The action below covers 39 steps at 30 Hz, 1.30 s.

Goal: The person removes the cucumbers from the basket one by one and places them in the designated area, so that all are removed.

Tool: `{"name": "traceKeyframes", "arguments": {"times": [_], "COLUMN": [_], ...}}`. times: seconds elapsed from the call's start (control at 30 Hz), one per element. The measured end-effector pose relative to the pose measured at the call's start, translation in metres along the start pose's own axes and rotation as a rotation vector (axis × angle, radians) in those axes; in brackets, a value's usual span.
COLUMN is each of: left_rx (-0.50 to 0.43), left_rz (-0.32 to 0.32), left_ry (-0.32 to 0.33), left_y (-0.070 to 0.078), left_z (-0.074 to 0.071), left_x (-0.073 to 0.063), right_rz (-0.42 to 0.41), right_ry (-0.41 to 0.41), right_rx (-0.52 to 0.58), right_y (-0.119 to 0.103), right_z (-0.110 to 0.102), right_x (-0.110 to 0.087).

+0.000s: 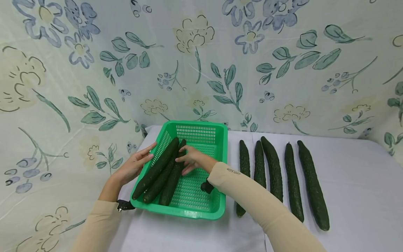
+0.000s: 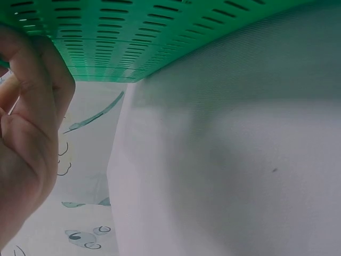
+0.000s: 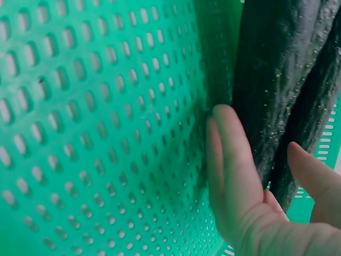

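A green plastic basket (image 1: 220, 175) with slotted walls stands on the table. Three long dark green cucumbers lie side by side on its left, slanting: a left cucumber (image 1: 155, 173), a middle cucumber (image 1: 160, 185) and a right cucumber (image 1: 171, 185). At the basket's left rim, my left hand (image 1: 133, 166) holds on with bent fingers; the left wrist view shows these fingers (image 2: 34, 80) against the outside. Inside the basket, my right hand (image 1: 195, 159) is at the right cucumber's upper part. In the right wrist view its fairly straight fingers (image 3: 234, 154) lie alongside that cucumber, the thumb apart on the other side.
Several more cucumbers (image 1: 311, 185) lie in a row right of the basket, partly under the right forearm. The white tablecloth (image 1: 355, 196) reaches a flowered cloth backdrop (image 1: 189, 87) behind and to the left. Small dark cameras sit at both wrists.
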<state>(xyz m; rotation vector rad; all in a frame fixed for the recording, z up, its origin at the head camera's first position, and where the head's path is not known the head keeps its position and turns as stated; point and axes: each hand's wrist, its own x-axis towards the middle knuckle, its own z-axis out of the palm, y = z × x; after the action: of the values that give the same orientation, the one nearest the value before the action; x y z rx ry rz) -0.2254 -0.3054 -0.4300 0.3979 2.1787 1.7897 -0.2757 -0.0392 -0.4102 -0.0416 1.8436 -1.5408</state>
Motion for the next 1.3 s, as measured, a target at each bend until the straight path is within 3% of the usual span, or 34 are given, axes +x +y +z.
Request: {"name": "traceKeyframes", "arguments": {"times": [0.47,0.77,1.3], "left_rx": [0.016,0.0,0.002], "left_rz": [-0.016,0.001,0.001], "left_ry": [-0.003,0.007,0.0], "left_y": [0.001,-0.001,0.001], "left_z": [-0.002,-0.002,0.001], "left_x": [-0.002,-0.002,0.0], "right_rz": [-0.057,-0.078,-0.007], "right_ry": [-0.088,-0.04,0.067], "right_rx": [-0.006,-0.01,0.054], "right_y": [0.004,0.007,0.003], "right_z": [0.008,0.012,0.009], "right_x": [0.004,0.004,-0.002]}}
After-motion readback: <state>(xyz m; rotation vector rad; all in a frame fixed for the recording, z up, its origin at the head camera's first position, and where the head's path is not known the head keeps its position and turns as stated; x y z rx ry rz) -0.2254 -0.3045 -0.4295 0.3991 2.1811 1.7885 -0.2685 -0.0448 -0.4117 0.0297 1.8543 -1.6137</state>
